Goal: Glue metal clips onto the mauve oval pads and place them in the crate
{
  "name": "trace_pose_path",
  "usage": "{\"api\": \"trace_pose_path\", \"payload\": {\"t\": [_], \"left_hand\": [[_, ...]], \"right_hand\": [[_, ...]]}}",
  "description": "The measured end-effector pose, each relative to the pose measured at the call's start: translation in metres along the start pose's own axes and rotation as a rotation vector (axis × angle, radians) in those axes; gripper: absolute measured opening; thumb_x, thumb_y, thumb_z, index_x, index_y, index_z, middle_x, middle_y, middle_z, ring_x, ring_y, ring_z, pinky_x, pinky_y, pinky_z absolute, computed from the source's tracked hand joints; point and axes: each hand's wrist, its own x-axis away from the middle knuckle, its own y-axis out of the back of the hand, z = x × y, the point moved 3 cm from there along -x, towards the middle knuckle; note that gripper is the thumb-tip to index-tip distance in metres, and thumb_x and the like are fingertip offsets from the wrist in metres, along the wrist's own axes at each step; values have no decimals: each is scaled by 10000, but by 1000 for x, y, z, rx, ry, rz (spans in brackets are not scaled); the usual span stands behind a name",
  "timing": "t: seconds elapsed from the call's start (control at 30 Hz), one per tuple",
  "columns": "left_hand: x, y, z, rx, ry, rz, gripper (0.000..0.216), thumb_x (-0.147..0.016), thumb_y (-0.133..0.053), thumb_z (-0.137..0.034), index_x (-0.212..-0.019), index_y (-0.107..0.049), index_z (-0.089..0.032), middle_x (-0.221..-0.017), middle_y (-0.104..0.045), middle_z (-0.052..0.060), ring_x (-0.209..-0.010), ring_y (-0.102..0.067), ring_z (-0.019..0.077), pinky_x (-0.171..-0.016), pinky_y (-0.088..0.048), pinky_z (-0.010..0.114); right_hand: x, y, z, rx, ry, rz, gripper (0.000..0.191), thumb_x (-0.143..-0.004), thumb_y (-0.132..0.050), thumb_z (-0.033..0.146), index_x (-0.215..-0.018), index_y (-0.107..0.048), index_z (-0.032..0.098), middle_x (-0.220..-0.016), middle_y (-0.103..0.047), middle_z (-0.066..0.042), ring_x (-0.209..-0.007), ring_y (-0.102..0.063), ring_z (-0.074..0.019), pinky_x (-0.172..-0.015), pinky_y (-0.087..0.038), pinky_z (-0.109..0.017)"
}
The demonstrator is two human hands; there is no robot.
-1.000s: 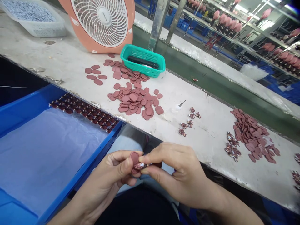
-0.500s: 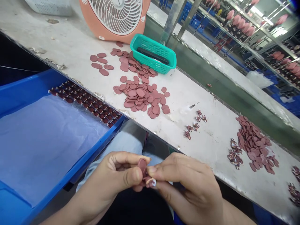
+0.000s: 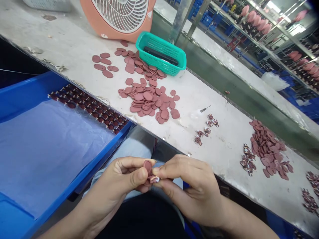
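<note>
Low in view, left hand [image 3: 112,187] pinches a maroon oval [image 3: 148,167], long axis upright, right hand [image 3: 191,189] pinching its base.

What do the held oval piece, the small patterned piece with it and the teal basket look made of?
The held oval piece looks like matte rose-brown leather or synthetic leather, going by its dull, flat surface; I cannot tell which. The small patterned piece is too small to judge. The teal basket looks like moulded plastic: smooth, slightly glossy, with a regular perforated wall.
</note>
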Motion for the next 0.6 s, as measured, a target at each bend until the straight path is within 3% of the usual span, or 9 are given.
{"api": "trace_pose_path", "payload": {"t": [0.27, 0.37, 0.5, 0.6], "left_hand": [[1, 7, -1, 2, 61, -114, 293, -592, -935, -454, -750, -835, -228, -701, -753, 6, -618, -632, 91, -561, -517, 136], [1, 13, -1, 14, 92, -79, 343, -572, -939, -472, -759, -832, -205, -672, -729, 13, -606, -632, 99, -528, -523, 138], [-4, 27, 2, 64, 124, -40, 346, -569, -947, -448, -759, -820, -187, -640, -679, 2, -573, -598, 94, -498, -538, 157], [-8, 34, 3, 98, 141, -44, 304, -594, -944, -412, -753, -815, -187, -664, -677, 4, -582, -604, 92, -482, -538, 143]], "right_hand": [[-4, -4, -4, 5, -13, 32, 121, -885, -682, 63, -996, -703, 106, -839, -770, -62, -752, -709, -123, -723, -573, -213], [-8, -6, -4, 6, -21, 47, 163, -869, -717, 85, -1030, -704, 103, -859, -765, -55, -747, -691, -113, -732, -563, -207], [-10, -8, -3, 8, -37, 15, 410, -816, -809, 207, -1183, -665, 95, -930, -738, -50, -722, -633, -101, -705, -553, -195], [-10, -10, -6, -8, -65, -33, 338, -847, -776, 214, -1154, -689, 102, -917, -717, -52, -686, -594, -97, -629, -535, -188]]}}
